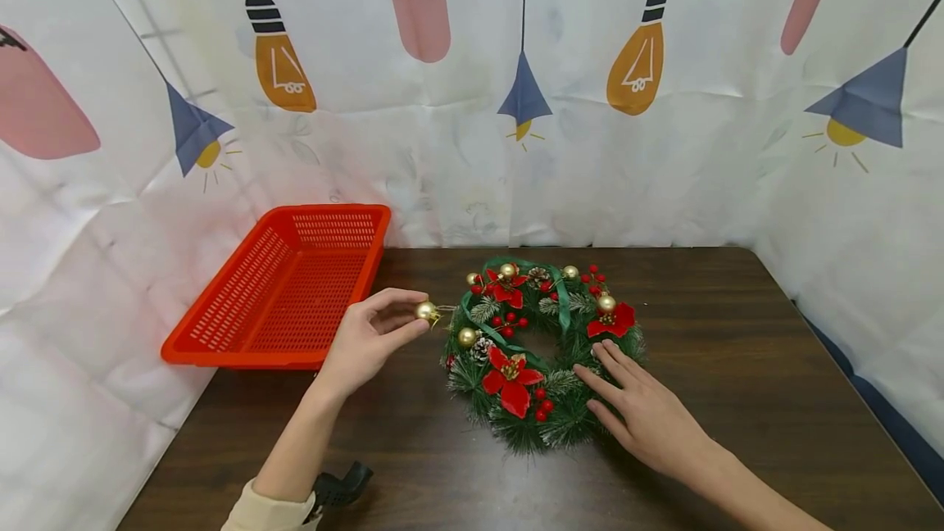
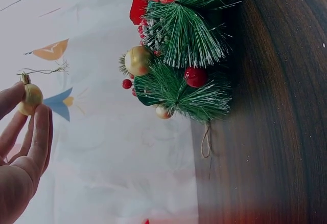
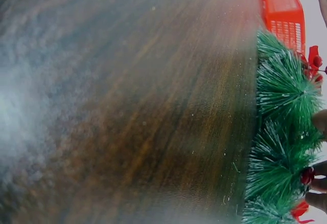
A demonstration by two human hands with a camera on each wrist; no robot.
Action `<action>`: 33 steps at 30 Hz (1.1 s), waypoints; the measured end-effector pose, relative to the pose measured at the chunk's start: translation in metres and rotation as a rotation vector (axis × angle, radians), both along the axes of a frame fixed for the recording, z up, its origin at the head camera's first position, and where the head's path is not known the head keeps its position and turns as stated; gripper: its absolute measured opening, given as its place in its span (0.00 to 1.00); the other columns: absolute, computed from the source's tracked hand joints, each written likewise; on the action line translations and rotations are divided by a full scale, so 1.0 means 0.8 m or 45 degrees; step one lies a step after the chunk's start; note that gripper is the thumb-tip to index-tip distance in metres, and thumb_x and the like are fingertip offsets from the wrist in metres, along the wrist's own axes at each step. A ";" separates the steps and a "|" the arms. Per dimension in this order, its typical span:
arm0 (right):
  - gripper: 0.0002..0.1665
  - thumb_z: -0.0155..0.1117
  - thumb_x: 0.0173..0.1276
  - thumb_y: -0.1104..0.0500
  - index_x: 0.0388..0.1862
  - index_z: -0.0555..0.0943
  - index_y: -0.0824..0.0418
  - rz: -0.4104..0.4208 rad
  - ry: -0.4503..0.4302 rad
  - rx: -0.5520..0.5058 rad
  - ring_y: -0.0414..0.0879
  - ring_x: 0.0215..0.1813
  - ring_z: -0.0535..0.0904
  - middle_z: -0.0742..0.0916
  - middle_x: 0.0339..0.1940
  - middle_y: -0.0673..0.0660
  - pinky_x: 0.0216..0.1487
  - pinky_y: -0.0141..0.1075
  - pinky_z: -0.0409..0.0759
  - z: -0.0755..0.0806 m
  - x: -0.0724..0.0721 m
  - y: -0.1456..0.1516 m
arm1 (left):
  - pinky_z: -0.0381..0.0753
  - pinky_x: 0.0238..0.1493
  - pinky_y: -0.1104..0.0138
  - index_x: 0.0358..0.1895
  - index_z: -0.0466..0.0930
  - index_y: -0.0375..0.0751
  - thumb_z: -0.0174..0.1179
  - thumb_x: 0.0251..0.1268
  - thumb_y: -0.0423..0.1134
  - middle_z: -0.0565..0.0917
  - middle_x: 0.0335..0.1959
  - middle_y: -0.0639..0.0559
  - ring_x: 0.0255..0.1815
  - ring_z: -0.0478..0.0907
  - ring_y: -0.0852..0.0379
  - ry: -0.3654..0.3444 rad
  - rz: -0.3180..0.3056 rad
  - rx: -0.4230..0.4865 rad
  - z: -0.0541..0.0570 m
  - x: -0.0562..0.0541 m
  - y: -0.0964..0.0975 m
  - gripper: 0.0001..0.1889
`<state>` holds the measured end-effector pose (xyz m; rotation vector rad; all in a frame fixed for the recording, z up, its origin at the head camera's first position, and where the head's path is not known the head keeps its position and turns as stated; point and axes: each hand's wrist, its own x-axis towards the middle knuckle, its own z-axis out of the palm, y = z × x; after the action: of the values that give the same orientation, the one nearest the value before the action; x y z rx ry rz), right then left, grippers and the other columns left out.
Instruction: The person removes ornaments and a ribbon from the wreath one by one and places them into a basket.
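A green Christmas wreath (image 1: 516, 424) lies on the table, dressed with red poinsettias (image 1: 512, 382), red berries, pinecones, gold balls and a green ribbon (image 1: 564, 301). Left of it, my left hand (image 1: 369, 338) pinches a small gold ball ornament (image 1: 425, 311) between thumb and fingers. In the left wrist view, a thin wire tie sticks out from the cap of the gold ball (image 2: 31, 99). My right hand (image 1: 649, 416) rests with spread, fairly straight fingers on the wreath's right front side. At the right wrist view's edge, its fingertips (image 3: 321, 183) overlap the green needles.
A red plastic basket (image 1: 273, 360) with slotted sides stands at the back left of the dark wooden table (image 1: 708, 334). Behind hangs a white curtain (image 1: 457, 154) printed with lamps and bulbs. A black strap piece (image 1: 342, 486) shows by the left wrist.
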<state>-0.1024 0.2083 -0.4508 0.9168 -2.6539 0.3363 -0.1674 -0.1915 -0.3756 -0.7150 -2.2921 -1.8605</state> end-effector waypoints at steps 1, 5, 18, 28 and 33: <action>0.33 0.72 0.69 0.52 0.72 0.78 0.57 -0.003 -0.006 0.002 0.65 0.76 0.65 0.71 0.75 0.69 0.66 0.57 0.74 0.000 0.000 0.000 | 0.84 0.54 0.65 0.56 0.83 0.30 0.69 0.64 0.25 0.84 0.51 0.39 0.50 0.84 0.50 0.000 0.001 -0.002 0.000 0.000 0.000 0.17; 0.34 0.72 0.69 0.52 0.72 0.78 0.57 -0.001 -0.008 0.005 0.65 0.76 0.65 0.71 0.75 0.70 0.66 0.57 0.74 0.000 0.000 0.000 | 0.84 0.53 0.64 0.56 0.84 0.32 0.70 0.63 0.25 0.84 0.51 0.40 0.50 0.84 0.49 -0.012 0.008 0.002 0.001 0.001 -0.001 0.17; 0.34 0.73 0.68 0.53 0.72 0.78 0.58 0.019 0.019 -0.003 0.66 0.75 0.66 0.72 0.74 0.70 0.65 0.57 0.75 0.000 0.000 -0.001 | 0.84 0.53 0.65 0.56 0.83 0.31 0.69 0.64 0.24 0.83 0.52 0.37 0.50 0.84 0.51 -0.022 0.011 0.010 0.001 0.003 -0.004 0.17; 0.34 0.72 0.70 0.52 0.73 0.77 0.58 0.016 0.009 0.000 0.65 0.76 0.66 0.71 0.75 0.70 0.66 0.57 0.74 0.002 0.000 -0.001 | 0.84 0.53 0.66 0.56 0.84 0.32 0.70 0.63 0.24 0.84 0.52 0.38 0.50 0.84 0.52 -0.008 0.059 -0.004 0.004 0.002 -0.008 0.18; 0.34 0.72 0.70 0.52 0.73 0.77 0.58 0.014 0.006 0.002 0.65 0.76 0.65 0.71 0.75 0.70 0.66 0.57 0.74 0.002 0.000 -0.001 | 0.84 0.53 0.65 0.56 0.84 0.33 0.70 0.63 0.25 0.84 0.51 0.40 0.50 0.84 0.50 -0.020 0.068 0.004 0.004 0.001 -0.009 0.18</action>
<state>-0.1026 0.2075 -0.4494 0.9315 -2.6466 0.3341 -0.1666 -0.1988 -0.3726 -0.6345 -2.2934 -1.8528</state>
